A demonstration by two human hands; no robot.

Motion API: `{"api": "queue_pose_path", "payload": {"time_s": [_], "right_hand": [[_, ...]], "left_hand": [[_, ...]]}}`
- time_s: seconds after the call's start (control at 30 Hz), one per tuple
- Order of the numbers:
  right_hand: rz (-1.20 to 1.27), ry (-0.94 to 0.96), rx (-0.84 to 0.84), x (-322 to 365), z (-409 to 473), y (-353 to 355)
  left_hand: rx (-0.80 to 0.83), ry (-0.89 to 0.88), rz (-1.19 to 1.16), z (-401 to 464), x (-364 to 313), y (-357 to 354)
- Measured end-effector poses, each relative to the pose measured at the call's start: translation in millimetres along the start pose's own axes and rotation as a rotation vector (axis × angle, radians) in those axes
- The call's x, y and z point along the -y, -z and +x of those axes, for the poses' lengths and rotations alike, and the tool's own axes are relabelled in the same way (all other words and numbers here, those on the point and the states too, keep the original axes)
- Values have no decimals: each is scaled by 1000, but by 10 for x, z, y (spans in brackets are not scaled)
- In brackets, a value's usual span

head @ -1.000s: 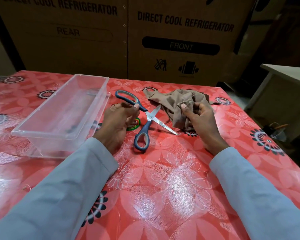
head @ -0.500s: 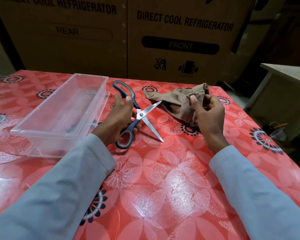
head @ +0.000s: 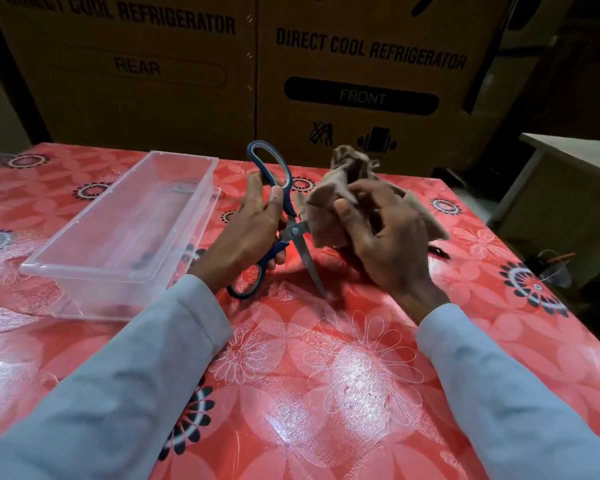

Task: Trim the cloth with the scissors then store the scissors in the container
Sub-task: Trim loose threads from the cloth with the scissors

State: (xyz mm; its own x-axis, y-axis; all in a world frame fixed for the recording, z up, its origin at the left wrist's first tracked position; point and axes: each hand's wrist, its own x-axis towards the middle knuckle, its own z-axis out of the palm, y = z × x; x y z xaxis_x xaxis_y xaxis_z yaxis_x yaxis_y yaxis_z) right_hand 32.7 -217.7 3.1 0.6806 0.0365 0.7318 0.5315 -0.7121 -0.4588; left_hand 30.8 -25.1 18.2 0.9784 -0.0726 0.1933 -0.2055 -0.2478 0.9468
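Blue-handled scissors [head: 284, 226] stand nearly upright in the left hand [head: 248, 233], whose fingers [head: 274, 206] and thumb curl round the handles just above and below the pivot. One handle loop rises above the fingertips, the other hangs below the palm near the cuff of the pale sleeve [head: 125, 375]. The blades are spread: one steel blade slants down from the pivot to the tablecloth [head: 326, 393], its tip beside the right wrist, while the other runs toward the cloth [head: 347, 188] and is hidden at its edge.

That brown cloth is bunched and lifted in the right hand [head: 388, 240], clenched between the curled fingers [head: 368, 192] and the thumb, with folds sticking up beyond the fingertips and a flap hanging past the knuckles on the far side. Its near edge lies just beside the scissors' pivot; whether blade and fabric touch I cannot tell.

Left of the left hand's knuckles, close by but not touching, sits the clear plastic container [head: 84, 268] on the red flowered tablecloth. Beyond the fingertips of both hands stand cardboard refrigerator boxes [head: 187, 81].
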Motion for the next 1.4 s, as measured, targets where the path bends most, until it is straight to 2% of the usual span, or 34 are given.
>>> {"api": "queue_pose_path", "payload": {"time_s": [0.17,0.27,0.37,0.5,0.57,0.87,1.2,1.4], "right_hand": [[-156,-56,193,35,1,-151],[-135,-105,259,-6,49,-171],[28,-241,321,6,125,-168],[494,-420,345,65,183,-122],[610,-463,356,52,204,-94],[591,-454,246,-78,219,-141],[362,-286,59,-175,171,-245],[249,-435,-151,-270,207,-107]], "left_hand": [[23,-34,-34,-16,-11,-24],[41,-56,-33,-22,-23,-47],[48,-58,-50,-18,-23,-32],[62,-78,-57,-23,-27,-10],[65,-87,-51,-21,-26,-5],[94,-98,-31,4,46,37],[88,-40,-20,44,100,22],[94,-5,-22,42,95,-23]]}}
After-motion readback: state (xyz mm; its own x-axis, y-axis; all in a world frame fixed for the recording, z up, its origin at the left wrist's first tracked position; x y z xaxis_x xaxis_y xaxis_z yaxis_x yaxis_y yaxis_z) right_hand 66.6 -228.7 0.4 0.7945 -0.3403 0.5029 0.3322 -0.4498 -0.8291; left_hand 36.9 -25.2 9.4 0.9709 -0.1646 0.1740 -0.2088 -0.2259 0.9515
